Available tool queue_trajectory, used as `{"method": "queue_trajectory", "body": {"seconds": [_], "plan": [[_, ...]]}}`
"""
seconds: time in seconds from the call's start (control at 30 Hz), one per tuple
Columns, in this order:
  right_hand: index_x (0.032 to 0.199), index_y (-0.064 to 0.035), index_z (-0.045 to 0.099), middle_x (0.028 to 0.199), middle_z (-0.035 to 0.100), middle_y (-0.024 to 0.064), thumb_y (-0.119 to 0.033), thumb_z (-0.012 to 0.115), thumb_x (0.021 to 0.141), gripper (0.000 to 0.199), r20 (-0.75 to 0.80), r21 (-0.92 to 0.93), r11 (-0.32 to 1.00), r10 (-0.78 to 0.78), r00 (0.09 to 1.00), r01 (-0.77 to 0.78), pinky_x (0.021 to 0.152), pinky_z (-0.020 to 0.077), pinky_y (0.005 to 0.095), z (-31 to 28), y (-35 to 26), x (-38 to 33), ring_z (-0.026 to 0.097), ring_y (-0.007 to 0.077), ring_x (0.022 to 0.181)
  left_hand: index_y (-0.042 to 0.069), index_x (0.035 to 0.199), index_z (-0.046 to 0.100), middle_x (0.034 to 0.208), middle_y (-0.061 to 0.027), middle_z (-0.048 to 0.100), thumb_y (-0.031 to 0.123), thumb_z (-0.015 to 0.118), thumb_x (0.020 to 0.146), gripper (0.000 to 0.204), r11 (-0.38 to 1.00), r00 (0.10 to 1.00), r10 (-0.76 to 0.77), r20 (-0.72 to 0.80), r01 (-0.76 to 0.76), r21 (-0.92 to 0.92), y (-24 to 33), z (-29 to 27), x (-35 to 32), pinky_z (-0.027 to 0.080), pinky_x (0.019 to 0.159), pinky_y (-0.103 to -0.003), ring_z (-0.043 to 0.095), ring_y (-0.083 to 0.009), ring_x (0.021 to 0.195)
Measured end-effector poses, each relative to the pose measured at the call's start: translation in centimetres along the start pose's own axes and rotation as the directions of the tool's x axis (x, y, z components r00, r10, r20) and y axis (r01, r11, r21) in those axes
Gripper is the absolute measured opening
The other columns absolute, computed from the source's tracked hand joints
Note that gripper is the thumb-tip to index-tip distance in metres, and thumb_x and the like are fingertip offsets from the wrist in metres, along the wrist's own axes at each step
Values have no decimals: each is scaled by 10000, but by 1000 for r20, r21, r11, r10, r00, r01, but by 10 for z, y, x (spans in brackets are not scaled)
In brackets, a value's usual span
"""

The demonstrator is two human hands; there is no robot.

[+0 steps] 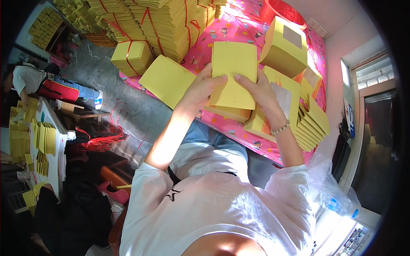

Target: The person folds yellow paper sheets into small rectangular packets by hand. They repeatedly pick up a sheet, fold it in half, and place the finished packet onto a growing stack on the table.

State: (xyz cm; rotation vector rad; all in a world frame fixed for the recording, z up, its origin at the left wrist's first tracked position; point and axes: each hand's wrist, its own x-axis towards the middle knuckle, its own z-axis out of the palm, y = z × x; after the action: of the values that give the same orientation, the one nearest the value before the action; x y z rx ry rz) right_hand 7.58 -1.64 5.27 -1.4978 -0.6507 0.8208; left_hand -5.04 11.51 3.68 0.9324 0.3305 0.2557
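1. Gripping a stack of yellow paper sheets [232,74], the left hand [204,87] clasps its left edge while the right hand [256,87] clasps the right edge, fingers curled over the front.
2. That stack is held above the pink patterned table [222,32].
3. Left of it lies a yellow pad [167,80]; to the right stands a yellow box [285,47].
4. Far behind sit bundles tied with red string [162,21].
5. A beaded bracelet [280,128] circles the right wrist.
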Motion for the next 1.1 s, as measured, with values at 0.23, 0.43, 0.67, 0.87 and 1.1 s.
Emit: {"method": "queue_trajectory", "body": {"seconds": [0.23, 0.43, 0.67, 0.87, 1.1], "plan": [[1228, 28, 506, 1133, 624, 128, -208, 717, 842, 499, -37, -120, 973, -202, 979, 196, 869, 499, 300, 3, 4, -10, 609, 167, 1018, 31, 1377, 389, 1271, -81, 554, 83, 520, 960, 440, 920, 948, 318, -29, -302, 248, -10, 14, -7, 423, 976, -292, 519, -140, 1174], [1207, 19, 526, 1116, 638, 101, -168, 686, 877, 412, -32, 46, 986, -161, 987, 162, 828, 511, 273, 1, -1, -19, 616, 130, 989, 0, 1254, 432, 1155, -83, 571, 53, 495, 954, 312, 851, 883, 467, -42, -436, 295, -18, 26, -20, 429, 929, -280, 534, -117, 1087], [1152, 28, 566, 1029, 674, 87, -144, 697, 868, 357, -51, 9, 980, -200, 979, 200, 741, 536, 260, 5, -2, -25, 651, 118, 879, 6, 1255, 424, 1165, -90, 558, 67, 507, 955, 316, 867, 881, 470, -57, -449, 215, -27, 25, -27, 419, 939, -285, 523, -125, 1096], [1136, 29, 585, 1014, 682, 88, -125, 702, 861, 336, -17, -30, 979, -203, 979, 202, 727, 535, 248, 6, -6, -28, 652, 109, 866, 6, 1265, 416, 1173, -92, 554, 72, 488, 963, 318, 847, 856, 510, -80, -483, 223, -33, 25, -33, 416, 941, -290, 520, -131, 1093], [1104, 10, 608, 986, 674, 50, -129, 682, 883, 272, -62, 58, 956, -284, 957, 288, 741, 523, 236, 10, -6, -30, 630, 78, 864, 6, 1273, 418, 1189, -89, 548, 62, 470, 965, 317, 856, 857, 502, -119, -472, 212, -34, 25, -38, 413, 949, -294, 515, -131, 1102]]}}
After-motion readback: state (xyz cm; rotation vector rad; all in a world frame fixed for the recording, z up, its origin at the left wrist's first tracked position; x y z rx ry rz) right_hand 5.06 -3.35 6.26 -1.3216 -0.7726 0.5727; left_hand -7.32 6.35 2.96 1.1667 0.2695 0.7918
